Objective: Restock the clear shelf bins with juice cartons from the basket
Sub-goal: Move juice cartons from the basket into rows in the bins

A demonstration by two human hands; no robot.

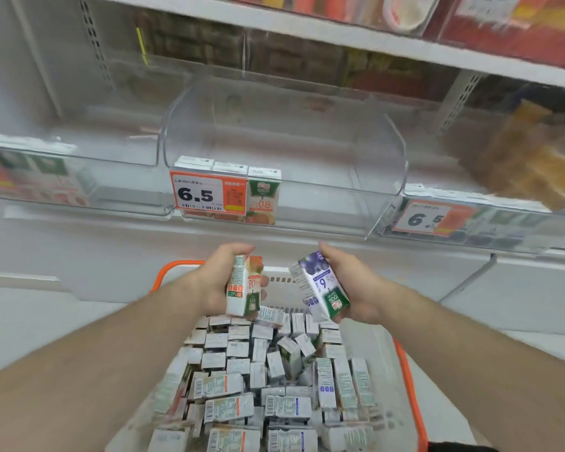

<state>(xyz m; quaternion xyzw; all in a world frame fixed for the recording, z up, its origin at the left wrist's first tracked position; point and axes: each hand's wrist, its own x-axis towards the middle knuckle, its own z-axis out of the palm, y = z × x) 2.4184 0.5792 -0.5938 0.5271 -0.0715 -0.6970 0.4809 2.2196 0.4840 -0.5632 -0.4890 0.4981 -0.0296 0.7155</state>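
My left hand [216, 278] grips an orange-labelled juice carton [244, 285], held upside down above the basket. My right hand [356, 285] holds a purple blueberry-labelled carton [320, 288], also upside down and tilted. Both hover over the far end of a white basket with an orange rim [411, 380], which is packed with several more cartons [258, 370]. Straight ahead on the shelf sits a clear bin [340, 177]. It holds three orange cartons [263, 194] at its left front, behind a 6.5 price tag [206, 194].
A clear bin [62, 177] to the left holds red-labelled cartons. Another bin [490, 223] to the right carries a 6.5 tag and dark cartons. An upper shelf [340, 37] overhangs the bins. White shelf base [519, 282] lies behind the basket.
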